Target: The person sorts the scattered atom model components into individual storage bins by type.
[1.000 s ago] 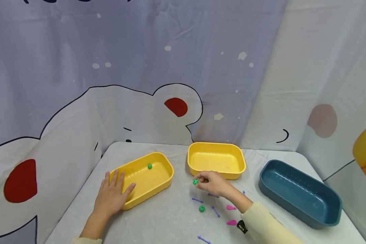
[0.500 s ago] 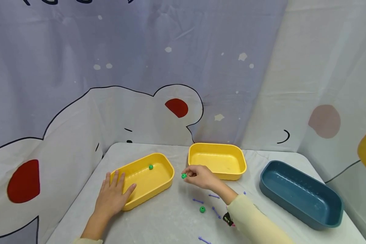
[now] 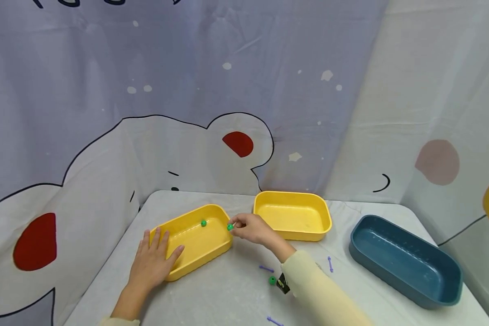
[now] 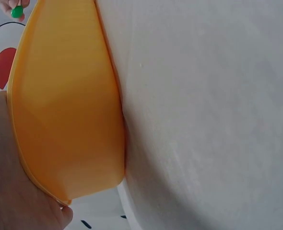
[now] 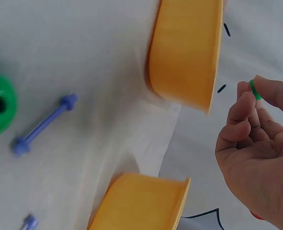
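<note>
The bead [image 3: 230,227] is pinched between thumb and fingertip of the right hand [image 3: 250,228] at the right edge of the left yellow tray [image 3: 193,244]. The tray's long axis is slanted from near left to far right; its near-left end is touched by the left hand [image 3: 150,265], fingers spread, nothing grasped.

On my feed, a pale cream-yellow fabric sleeve [image 3: 319,290] shows well behind the fingers of the right hand [image 3: 250,227]; at its edge I make out a small, black, angular piece [image 3: 283,284] with a yellowish mark. A matching cuff [image 3: 120,322] sits behind the left hand's [image 3: 151,266] fingers.
</note>
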{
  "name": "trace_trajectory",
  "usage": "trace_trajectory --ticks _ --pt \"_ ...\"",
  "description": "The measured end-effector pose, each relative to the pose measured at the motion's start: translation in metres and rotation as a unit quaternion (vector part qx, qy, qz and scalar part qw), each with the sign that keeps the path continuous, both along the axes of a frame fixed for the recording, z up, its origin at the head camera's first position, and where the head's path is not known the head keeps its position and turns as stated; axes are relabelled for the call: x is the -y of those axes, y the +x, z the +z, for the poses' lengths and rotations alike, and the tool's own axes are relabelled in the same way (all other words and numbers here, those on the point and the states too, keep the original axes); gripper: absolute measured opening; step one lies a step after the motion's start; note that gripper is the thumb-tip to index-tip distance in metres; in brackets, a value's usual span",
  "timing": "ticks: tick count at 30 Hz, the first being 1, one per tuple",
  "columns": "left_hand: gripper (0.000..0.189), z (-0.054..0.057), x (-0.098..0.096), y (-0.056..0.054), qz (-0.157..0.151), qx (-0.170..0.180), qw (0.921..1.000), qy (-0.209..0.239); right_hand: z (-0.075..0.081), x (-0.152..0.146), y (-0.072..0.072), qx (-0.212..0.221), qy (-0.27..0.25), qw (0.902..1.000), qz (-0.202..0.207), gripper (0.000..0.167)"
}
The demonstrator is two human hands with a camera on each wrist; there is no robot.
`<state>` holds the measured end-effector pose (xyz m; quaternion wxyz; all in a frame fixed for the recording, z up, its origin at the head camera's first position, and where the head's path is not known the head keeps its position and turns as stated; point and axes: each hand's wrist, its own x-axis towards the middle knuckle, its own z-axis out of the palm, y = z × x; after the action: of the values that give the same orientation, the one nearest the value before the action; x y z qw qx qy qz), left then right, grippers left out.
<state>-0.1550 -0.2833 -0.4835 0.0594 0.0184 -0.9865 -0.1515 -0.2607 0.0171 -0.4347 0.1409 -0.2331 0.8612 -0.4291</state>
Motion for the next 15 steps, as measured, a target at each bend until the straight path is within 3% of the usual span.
trace_trajectory --ticks 15 --pt "0.089 0.002 0.0 0.001 -0.003 0.002 1.0 -0.001 -0.003 0.039 -0.017 0.032 -0.013 0.999 -0.03 0.019"
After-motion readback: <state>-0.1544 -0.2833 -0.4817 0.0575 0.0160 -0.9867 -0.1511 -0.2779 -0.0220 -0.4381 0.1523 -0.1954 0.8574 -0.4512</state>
